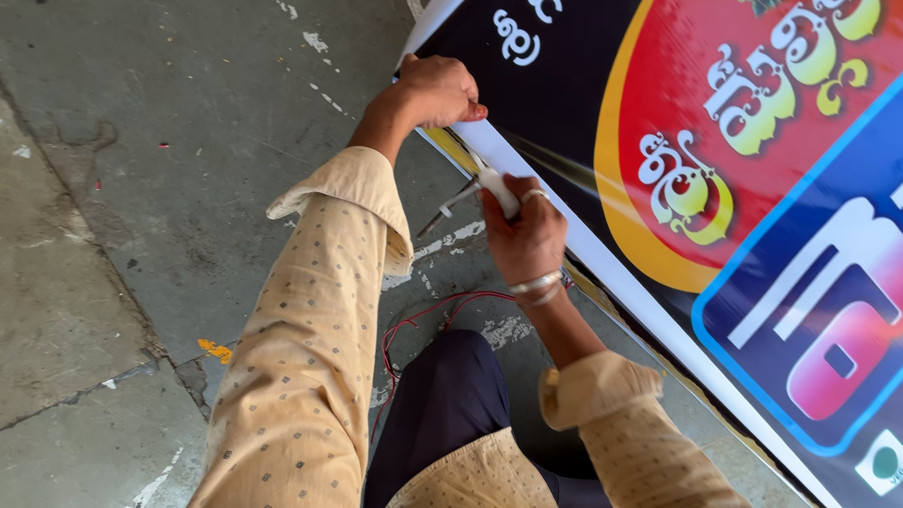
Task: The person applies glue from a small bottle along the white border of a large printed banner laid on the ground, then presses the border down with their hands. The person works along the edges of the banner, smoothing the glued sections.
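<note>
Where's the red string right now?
In the head view, the red string lies on the concrete floor at centre, just below the right hand and beside the person's dark trouser knee.

I take this for a sign-making workshop, or the work yard of one. A large printed banner (729, 174), glossy, with a black ground, a red and yellow disc and a blue panel, lies stretched across the floor (149, 194). That floor is bare grey concrete, cracked, stained and flecked with white paint. A thin red wire (414, 330) trails loose over it. I see no furniture or walls from up here, only the working ground.
</note>
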{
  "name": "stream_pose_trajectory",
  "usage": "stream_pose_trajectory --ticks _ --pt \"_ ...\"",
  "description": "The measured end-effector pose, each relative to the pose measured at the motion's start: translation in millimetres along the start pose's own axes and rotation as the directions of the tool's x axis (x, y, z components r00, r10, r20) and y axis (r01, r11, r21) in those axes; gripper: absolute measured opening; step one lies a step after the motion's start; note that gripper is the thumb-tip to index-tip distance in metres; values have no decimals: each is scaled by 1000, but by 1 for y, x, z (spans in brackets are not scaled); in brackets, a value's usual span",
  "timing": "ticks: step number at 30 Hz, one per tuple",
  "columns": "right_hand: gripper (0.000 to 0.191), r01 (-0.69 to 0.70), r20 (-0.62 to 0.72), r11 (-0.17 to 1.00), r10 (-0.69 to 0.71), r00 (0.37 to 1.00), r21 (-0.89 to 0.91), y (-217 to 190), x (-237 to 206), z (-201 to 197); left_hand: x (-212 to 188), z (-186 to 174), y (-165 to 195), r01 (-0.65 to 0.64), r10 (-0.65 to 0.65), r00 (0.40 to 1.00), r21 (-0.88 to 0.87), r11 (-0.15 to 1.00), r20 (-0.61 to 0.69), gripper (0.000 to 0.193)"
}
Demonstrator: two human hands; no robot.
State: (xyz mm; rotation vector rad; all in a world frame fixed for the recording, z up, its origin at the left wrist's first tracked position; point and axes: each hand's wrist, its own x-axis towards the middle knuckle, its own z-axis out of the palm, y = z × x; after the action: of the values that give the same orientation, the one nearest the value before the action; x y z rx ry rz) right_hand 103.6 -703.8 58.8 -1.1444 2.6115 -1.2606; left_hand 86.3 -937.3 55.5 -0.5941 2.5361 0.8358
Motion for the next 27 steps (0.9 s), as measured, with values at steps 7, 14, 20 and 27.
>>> stream_pose_trajectory --ticks 7,14,20,27 --pt "25 -92 -15 996 93 996 17 22 -42 -63 6 9 -5 -44 45 999 84 996 -13 41" --pt "28 -198 -25 980 197 980 -29 47 -83 -115 13 12 -8 -65 69 997 126 990 -30 38" --pt "28 -318 -61 946 314 947 -65 65 -117 -151 13 16 -8 -2 3 999 30 1000 -46 35" --pt "29 -343 -124 916 323 938 -209 87 -157 -186 11 19 -4 81 -80 996 24 996 -30 36"
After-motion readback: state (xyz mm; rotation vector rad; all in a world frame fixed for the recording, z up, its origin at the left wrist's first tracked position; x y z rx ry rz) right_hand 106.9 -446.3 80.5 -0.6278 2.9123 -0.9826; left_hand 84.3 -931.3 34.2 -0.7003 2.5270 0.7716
